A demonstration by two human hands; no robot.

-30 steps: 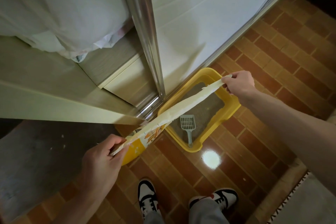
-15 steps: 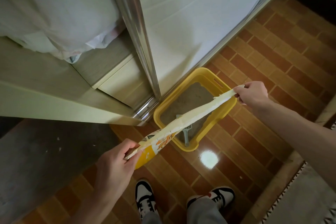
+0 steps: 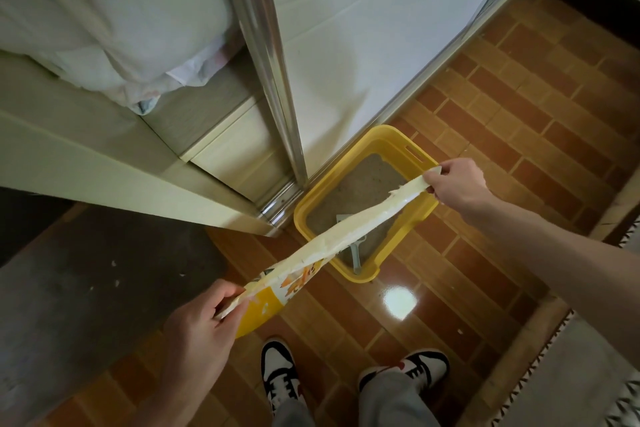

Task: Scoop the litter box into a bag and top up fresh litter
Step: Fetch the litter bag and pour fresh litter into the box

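A yellow litter box (image 3: pixel 405 144) with grey litter sits on the brown tiled floor against a white sliding door. A pale scoop (image 3: pixel 355 255) lies in its near corner, partly hidden. A yellow and white litter bag (image 3: pixel 266 308) hangs in front of me. My left hand (image 3: pixel 204 326) pinches the bag's top corner. My right hand (image 3: pixel 457 184) pinches the far end of a long white strip (image 3: pixel 349 229) torn along the bag's top. The strip stretches taut over the litter box.
A metal door frame (image 3: pixel 273 80) stands just left of the box. A white plastic bag (image 3: pixel 114 17) sits on a ledge at the upper left. A dark mat (image 3: pixel 90 288) lies at the left, a patterned rug (image 3: pixel 588 374) at the lower right. My shoes (image 3: pixel 280 378) are below.
The strip has torn further along the bag's top. My right hand moved right and down, and my left hand shifted right with the bag. The view has tilted slightly.
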